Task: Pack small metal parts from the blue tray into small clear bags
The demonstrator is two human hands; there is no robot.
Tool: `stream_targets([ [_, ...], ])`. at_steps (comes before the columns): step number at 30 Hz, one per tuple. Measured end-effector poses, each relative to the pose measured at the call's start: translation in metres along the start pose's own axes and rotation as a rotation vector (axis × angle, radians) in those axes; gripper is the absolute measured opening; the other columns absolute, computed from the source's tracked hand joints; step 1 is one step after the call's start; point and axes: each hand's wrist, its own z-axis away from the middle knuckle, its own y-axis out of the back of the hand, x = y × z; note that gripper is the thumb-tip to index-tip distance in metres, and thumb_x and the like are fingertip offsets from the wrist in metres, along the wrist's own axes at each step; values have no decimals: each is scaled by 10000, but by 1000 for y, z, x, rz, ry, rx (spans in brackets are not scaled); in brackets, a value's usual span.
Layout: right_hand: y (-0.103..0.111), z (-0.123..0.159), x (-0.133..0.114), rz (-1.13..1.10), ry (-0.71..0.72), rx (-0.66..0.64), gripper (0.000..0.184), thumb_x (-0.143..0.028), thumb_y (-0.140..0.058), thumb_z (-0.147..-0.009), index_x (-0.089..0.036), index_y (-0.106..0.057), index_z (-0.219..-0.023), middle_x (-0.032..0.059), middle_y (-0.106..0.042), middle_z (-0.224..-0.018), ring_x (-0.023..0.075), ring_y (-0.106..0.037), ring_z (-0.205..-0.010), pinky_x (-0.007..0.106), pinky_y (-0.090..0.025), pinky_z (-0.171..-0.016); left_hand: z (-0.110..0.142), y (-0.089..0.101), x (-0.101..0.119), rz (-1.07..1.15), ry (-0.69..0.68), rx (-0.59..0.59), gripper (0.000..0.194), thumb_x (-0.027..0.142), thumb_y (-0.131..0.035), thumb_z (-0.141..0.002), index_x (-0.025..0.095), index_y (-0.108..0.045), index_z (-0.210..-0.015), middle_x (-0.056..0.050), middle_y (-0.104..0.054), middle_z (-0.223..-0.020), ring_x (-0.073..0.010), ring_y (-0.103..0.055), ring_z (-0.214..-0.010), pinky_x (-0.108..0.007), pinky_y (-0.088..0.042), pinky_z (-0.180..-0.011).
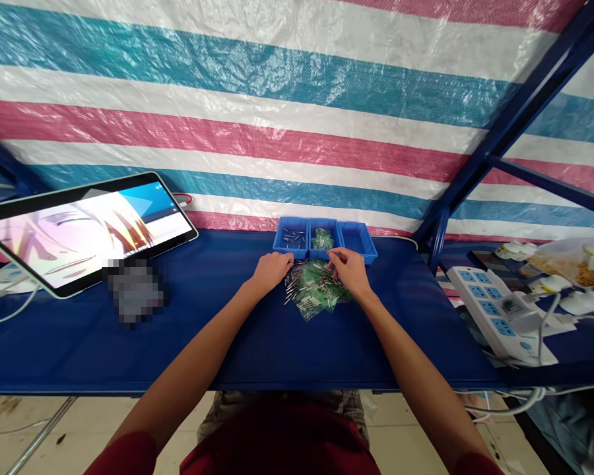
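In the head view, small metal pins [291, 287] lie in a pile with green-tinted clear plastic bags [311, 305] on the blue table. My left hand [273, 273] rests at the pile's left edge, its fingers curled closed; what they hold, if anything, is hidden. Above the pile's right side my right hand [351, 270] has thumb and fingers pinched together, and anything between them is too small to name. Behind the pile stand three joined blue trays: the left tray [277, 244] has several loose pins, the middle tray [325, 253] has small bags, and the right tray [359, 241] shows a bare bottom.
A tablet [89, 231] playing a cartoon leans at the left, with a blurred-out object [136, 290] in front. At the right lie a white power strip [495, 313] with cables and a clear bag [574, 260] of yellowish pieces. Striped sheeting [277, 132] hangs behind the table.
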Motion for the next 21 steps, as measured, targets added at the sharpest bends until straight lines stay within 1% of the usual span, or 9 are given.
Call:
stream_targets([
  [4, 0, 0, 2, 15, 10, -9, 233, -353, -525, -817, -169, -664, -845, 0, -653, -594, 122, -528, -401, 248, -427, -457, -2, -1, -2, -41, -28, -34, 205, 243, -444, -922, 183, -637, -948, -102, -689, -831, -227, -654, -784, -271, -423, -700],
  [8, -1, 0, 4, 19, 21, -16, 235, -354, -524, -823, -170, -667, -854, 1, -654, -599, 121, -519, -402, 244, -413, -453, 0, 7, -6, -68, -86, -55, 196, 234, -419, -936, 191, -606, -971, -85, -676, -794, -225, -645, -747, -274, -403, -681],
  [11, -1, 0, 5, 45, 56, -18, 246, -354, -519, -835, -173, -681, -873, 6, -656, -612, 126, -518, -426, 249, -416, -468, 4, 17, -5, -78, -127, -19, 195, 232, -389, -951, 188, -576, -983, -82, -667, -831, -221, -636, -742, -271, -384, -658],
  [13, -2, 1, 4, 87, 115, -37, 262, -363, -528, -841, -175, -693, -919, 20, -677, -675, 131, -533, -469, 258, -435, -503, 8, 22, 1, -65, -164, 29, 211, 236, -362, -964, 180, -565, -979, -89, -656, -901, -209, -627, -749, -264, -374, -644],
  [15, -3, 1, 4, 128, 193, -60, 273, -369, -549, -843, -182, -701, -972, 38, -700, -774, 135, -551, -523, 270, -459, -552, 10, 23, 8, -28, -211, 60, 234, 244, -338, -972, 174, -561, -973, -96, -642, -939, -198, -615, -737, -260, -368, -630],
  [17, -4, 2, 5, 151, 264, -74, 265, -357, -566, -843, -189, -707, -992, 52, -709, -856, 142, -573, -579, 281, -477, -597, 12, 21, 16, 50, -257, 66, 241, 249, -329, -974, 171, -557, -978, -88, -637, -908, -193, -602, -714, -260, -369, -625],
  [19, -6, 2, 6, 158, 317, -75, 235, -333, -572, -844, -194, -716, -968, 61, -713, -886, 154, -597, -629, 287, -488, -618, 12, 17, 22, 153, -291, 68, 233, 240, -332, -969, 171, -555, -975, -70, -634, -848, -190, -592, -697, -260, -374, -628],
  [21, -6, 2, 6, 152, 350, -68, 200, -310, -573, -845, -196, -725, -909, 63, -718, -869, 164, -616, -646, 293, -495, -625, 11, 13, 25, 263, -312, 74, 219, 232, -347, -958, 173, -558, -947, -47, -621, -780, -178, -577, -667, -254, -380, -627],
])
